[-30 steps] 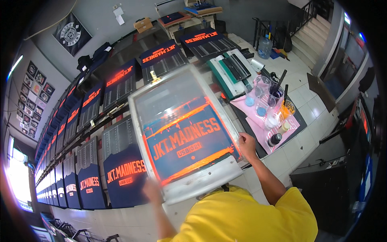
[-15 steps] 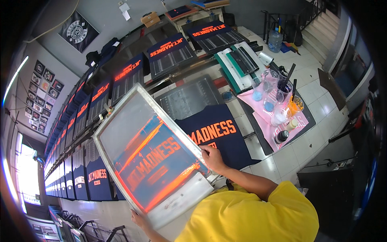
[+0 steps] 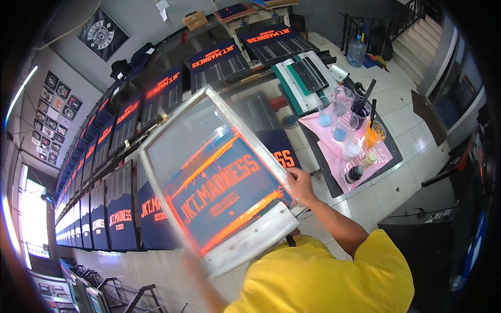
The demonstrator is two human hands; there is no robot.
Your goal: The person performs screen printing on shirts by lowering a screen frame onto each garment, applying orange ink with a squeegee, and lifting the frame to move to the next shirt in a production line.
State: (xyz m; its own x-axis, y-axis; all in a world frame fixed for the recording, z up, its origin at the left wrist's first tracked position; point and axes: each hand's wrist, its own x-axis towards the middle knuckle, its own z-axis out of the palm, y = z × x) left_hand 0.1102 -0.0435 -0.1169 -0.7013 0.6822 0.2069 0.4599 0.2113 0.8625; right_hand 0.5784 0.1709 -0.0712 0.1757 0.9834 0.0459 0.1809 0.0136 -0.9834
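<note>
R hand [image 3: 300, 184] grips screen [image 3: 216, 180], hiding pt of shirt [image 3: 275, 140]; L hand [image 3: 195, 265] (blurry): grip unclear.

Far ahead and right of the grip, a blue water bottle [image 3: 356, 54] stands near the stairs [image 3: 409, 53]. Far ahead and left of the grip, a black banner [image 3: 103, 34] and small pictures [image 3: 52, 123] are hanging.

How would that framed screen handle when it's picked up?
The framed screen is probably stiff, given its solid-looking pale border. Its mesh looks thin and translucent, so likely fragile if poked. Orange ink streaked beside the border might make gripping there slippery.
</note>
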